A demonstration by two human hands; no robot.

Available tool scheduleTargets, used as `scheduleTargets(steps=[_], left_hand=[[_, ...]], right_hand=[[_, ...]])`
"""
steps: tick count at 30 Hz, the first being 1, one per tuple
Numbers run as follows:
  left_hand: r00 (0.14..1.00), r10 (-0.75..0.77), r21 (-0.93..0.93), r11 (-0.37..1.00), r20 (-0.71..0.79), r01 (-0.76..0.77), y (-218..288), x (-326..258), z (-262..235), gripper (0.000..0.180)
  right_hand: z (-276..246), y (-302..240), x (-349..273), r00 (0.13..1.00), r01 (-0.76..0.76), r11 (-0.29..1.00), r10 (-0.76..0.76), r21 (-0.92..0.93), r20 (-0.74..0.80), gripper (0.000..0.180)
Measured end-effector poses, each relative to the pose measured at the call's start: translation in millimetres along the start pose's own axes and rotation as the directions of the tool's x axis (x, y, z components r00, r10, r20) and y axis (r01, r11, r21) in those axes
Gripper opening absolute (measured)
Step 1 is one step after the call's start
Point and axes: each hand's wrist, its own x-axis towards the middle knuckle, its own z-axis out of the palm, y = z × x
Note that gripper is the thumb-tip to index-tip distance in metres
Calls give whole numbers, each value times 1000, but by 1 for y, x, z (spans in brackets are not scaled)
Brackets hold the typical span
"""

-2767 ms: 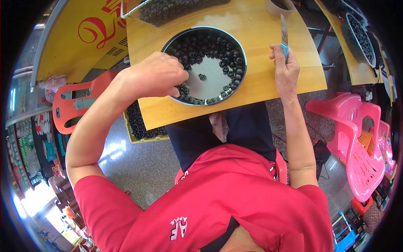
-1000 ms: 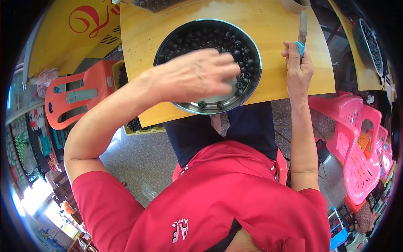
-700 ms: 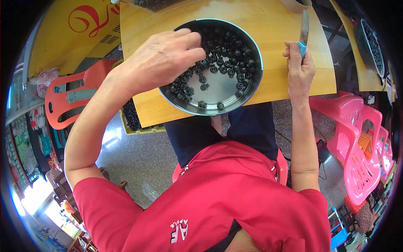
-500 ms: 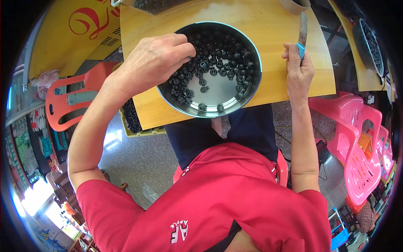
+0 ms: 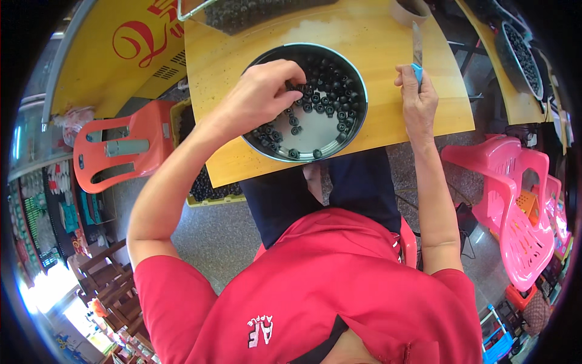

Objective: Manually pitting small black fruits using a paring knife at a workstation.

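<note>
A round metal bowl (image 5: 364, 97) with a dark outside and pale blue rim stands at the table's near edge. Small black round pieces (image 5: 330, 100) with ring-shaped tops lie heaped along its far side and walls, and a bare patch of its bottom shows. My left hand (image 5: 270, 91) reaches over the bowl's left rim, fingers curled toward the thumb on one black piece, partly hidden by the fingers. Right of the bowl, above the table, my right hand (image 5: 419, 109) grips a knife (image 5: 418, 51) by its blue handle, blade pointing away from me.
A clear-sided container (image 5: 254, 13) of black pieces stands at the table's (image 5: 388, 115) far edge, a tape roll (image 5: 410, 11) at far right. A yellow crate (image 5: 215, 200) is below left. An orange chair (image 5: 130, 142) stands left, pink chairs (image 5: 515, 206) right. Another filled bowl (image 5: 520, 60) is far right.
My left hand has moved right, from the bowl's left rim to over the pieces, with its fingers now among them. My right hand still holds the knife. The whole view has shifted slightly.
</note>
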Motion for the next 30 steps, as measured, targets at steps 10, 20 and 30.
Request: scheduleTargets(steps=[10, 20, 30], left_hand=[[932, -350, -994, 90, -88, -60, 48, -46, -2, 28], [885, -406, -974, 78, -227, -213, 81, -56, 3, 32], [805, -411, -861, 456, -428, -225, 92, -62, 14, 42]], right_hand=[[-1, -15, -6, 987, 124, 984, -136, -130, -85, 23], [55, -132, -73, 927, -17, 960, -89, 278, 364, 19], [61, -145, -77, 883, -183, 924, 5, 335, 469, 14]])
